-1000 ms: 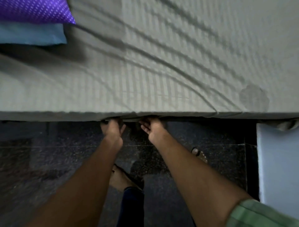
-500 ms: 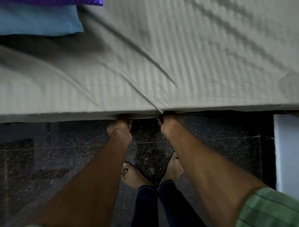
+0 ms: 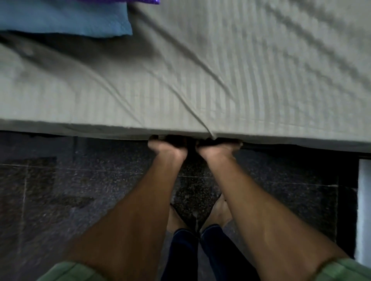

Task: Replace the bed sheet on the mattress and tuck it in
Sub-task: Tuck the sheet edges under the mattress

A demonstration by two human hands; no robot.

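Both hands, left (image 3: 167, 147) and right (image 3: 215, 147), at sheet (image 3: 200, 84) edge (fingers hidden, grip unknowable); push deep, keep tension even.

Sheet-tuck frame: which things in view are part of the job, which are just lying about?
In the job:
sheet
left hand, fingers hidden under the bed edge
right hand, same

Lying about:
blue pillow
purple pillow
floor
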